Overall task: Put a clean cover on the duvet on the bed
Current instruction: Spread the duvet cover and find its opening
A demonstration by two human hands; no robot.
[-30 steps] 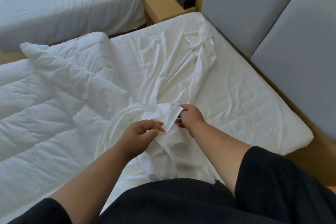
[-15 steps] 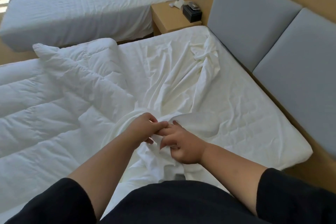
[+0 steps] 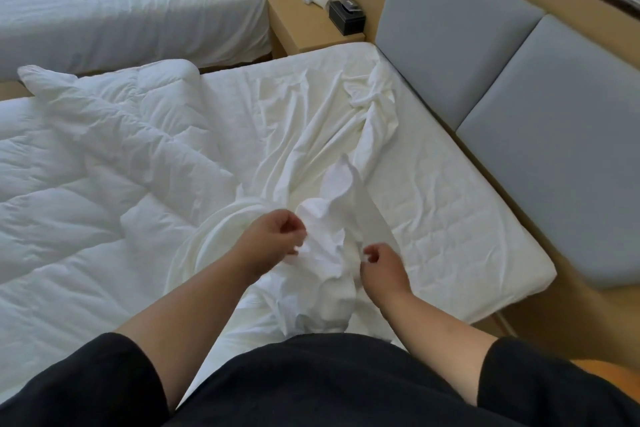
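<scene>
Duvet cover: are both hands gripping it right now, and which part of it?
Yes. The left hand and right hand each pinch the bunched near end of the duvet cover, one on either side; the exact edge or corner cannot be told.

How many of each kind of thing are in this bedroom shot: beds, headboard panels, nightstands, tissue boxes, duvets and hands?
Beds: 2, the near bed and the far bed
Grey headboard panels in full view: 2
Nightstand: 1
Tissue box: 1
Duvet: 1
Cover: 1
Hands: 2, left hand and right hand, both gripping the cover
Total: 10
</scene>
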